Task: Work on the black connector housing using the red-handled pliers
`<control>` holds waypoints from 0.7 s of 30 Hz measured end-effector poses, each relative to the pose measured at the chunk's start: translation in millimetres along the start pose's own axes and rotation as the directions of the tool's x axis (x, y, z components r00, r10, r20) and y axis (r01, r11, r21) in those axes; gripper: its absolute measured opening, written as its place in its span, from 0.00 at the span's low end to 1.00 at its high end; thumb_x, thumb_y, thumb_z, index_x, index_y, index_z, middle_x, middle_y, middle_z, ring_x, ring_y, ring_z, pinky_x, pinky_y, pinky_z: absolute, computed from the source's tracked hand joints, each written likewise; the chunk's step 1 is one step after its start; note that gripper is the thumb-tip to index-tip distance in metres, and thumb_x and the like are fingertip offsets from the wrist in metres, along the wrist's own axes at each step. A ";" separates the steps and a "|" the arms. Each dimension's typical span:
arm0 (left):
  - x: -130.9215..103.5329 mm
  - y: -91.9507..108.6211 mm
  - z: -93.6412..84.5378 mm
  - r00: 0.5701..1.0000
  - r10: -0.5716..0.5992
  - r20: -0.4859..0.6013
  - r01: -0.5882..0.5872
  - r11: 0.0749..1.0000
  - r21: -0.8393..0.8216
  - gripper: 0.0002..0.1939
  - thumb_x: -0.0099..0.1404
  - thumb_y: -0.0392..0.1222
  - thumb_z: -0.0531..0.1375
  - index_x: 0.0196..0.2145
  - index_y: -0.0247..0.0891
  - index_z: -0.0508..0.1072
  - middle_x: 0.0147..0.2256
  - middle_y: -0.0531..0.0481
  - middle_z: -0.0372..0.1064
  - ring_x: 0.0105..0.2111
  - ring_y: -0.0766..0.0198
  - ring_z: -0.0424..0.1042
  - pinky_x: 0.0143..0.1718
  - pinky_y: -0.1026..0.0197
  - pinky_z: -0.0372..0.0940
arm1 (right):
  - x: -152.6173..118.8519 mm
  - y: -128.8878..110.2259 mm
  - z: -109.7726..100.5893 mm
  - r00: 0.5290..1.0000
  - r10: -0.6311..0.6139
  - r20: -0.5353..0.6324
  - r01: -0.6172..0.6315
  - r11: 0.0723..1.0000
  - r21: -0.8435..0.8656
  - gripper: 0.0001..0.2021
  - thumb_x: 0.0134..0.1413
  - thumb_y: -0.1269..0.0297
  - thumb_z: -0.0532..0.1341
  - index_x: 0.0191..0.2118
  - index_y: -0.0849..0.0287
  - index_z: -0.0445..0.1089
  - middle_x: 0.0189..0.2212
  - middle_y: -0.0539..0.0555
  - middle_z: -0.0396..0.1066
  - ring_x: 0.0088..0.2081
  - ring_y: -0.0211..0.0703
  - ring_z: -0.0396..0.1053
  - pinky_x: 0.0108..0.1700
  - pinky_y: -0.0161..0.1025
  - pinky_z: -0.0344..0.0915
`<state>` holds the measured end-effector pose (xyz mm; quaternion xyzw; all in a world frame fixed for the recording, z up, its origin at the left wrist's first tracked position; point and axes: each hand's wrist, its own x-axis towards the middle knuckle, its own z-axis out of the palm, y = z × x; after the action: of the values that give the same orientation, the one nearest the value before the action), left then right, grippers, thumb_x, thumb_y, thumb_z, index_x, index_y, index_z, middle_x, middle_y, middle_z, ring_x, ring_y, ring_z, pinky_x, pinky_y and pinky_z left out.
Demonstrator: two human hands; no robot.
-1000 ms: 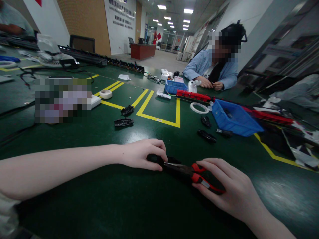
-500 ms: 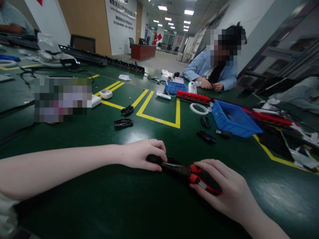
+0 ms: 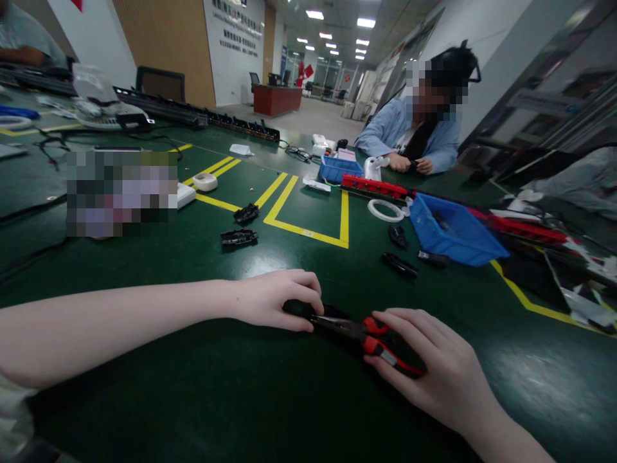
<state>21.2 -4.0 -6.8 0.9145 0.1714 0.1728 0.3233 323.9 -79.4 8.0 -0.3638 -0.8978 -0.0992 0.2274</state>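
My right hand [image 3: 436, 360] is wrapped around the red-and-black handles of long-nose pliers [image 3: 355, 330]. Their pointed jaws reach left to the fingertips of my left hand [image 3: 282, 299]. Thumb and fingers of that hand pinch a small black plastic part [image 3: 336, 312] low over the table. Much of this part is hidden by my fingers and the pliers, and it blends into the dark surface. Whether the jaws grip it I cannot tell.
Black plastic pieces [image 3: 240, 237] lie ahead on the green table [image 3: 193, 399], with more [image 3: 399, 264] beside a blue bin [image 3: 463, 241]. A white ring [image 3: 385, 211] and a tape roll [image 3: 205, 182] lie farther off. A person in a blue shirt [image 3: 441, 145] sits across the table.
The pliers and my right hand have shifted slightly left, toward my left hand. My left hand stays in place. The person opposite has moved a little.
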 end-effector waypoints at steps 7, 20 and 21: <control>0.0 1.0 -0.2 1.000 0.003 0.004 -0.004 1.000 0.011 0.10 0.68 0.40 0.65 0.47 0.37 0.75 0.48 0.45 0.67 0.48 0.57 0.70 0.49 0.57 0.66 | -2.1 3.3 -5.4 0.998 -0.053 -0.035 0.050 0.995 -0.083 0.19 0.59 0.59 0.65 0.53 0.62 0.70 0.42 0.61 0.77 0.41 0.49 0.76 0.37 0.43 0.72; 0.2 0.4 0.1 1.000 0.007 0.005 -0.007 1.000 0.013 0.10 0.68 0.39 0.65 0.46 0.37 0.75 0.48 0.45 0.66 0.48 0.57 0.70 0.49 0.58 0.66 | -2.9 2.4 -4.8 0.995 -0.090 -0.052 0.084 0.989 -0.120 0.19 0.60 0.59 0.65 0.53 0.64 0.71 0.42 0.61 0.78 0.41 0.49 0.76 0.43 0.46 0.67; 0.3 0.5 0.1 1.000 0.008 0.005 -0.008 1.000 0.013 0.10 0.68 0.39 0.65 0.46 0.37 0.75 0.48 0.45 0.66 0.48 0.57 0.70 0.49 0.58 0.66 | -2.1 1.7 -4.6 0.994 -0.094 -0.053 0.087 0.988 -0.127 0.19 0.60 0.59 0.64 0.53 0.64 0.71 0.41 0.61 0.78 0.41 0.49 0.76 0.43 0.46 0.66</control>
<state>21.6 -4.3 -6.5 0.9176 0.1683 0.1709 0.3171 328.0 -81.0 11.1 -0.3331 -0.8984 -0.1761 0.2258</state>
